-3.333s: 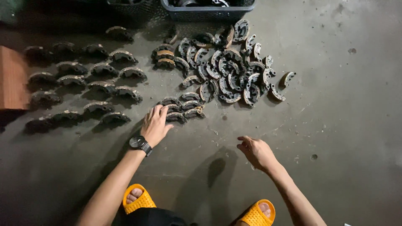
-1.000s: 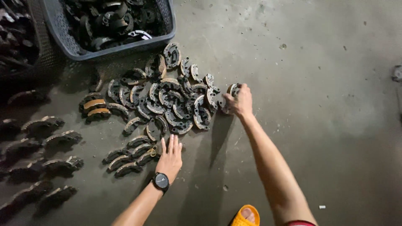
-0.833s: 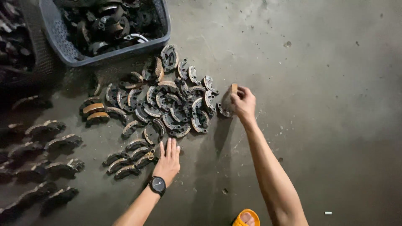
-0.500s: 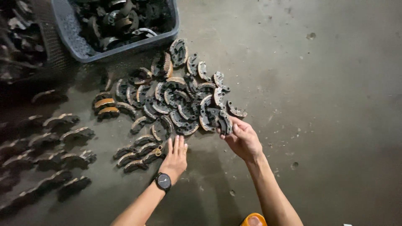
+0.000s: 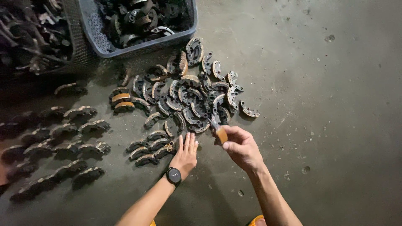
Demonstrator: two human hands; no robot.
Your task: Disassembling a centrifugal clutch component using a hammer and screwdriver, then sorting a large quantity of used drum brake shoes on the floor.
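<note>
Concrete floor [image 5: 335, 125] carries a grey plastic basket [image 5: 94, 33] and a loose pile of brake shoes [image 5: 188, 94]. Left hand [image 5: 185, 152] lies flat, fingers together, beside a small row. Right hand [image 5: 239, 145] pinches one brake shoe [image 5: 219, 133], apparently tan-lined, just below the pile.

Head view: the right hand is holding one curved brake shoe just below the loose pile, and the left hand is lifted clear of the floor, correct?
Not quite. The head view shows the left hand pressed flat on the floor beside a small row of shoes, not lifted. The right hand does hold one brake shoe below the loose pile.
</note>
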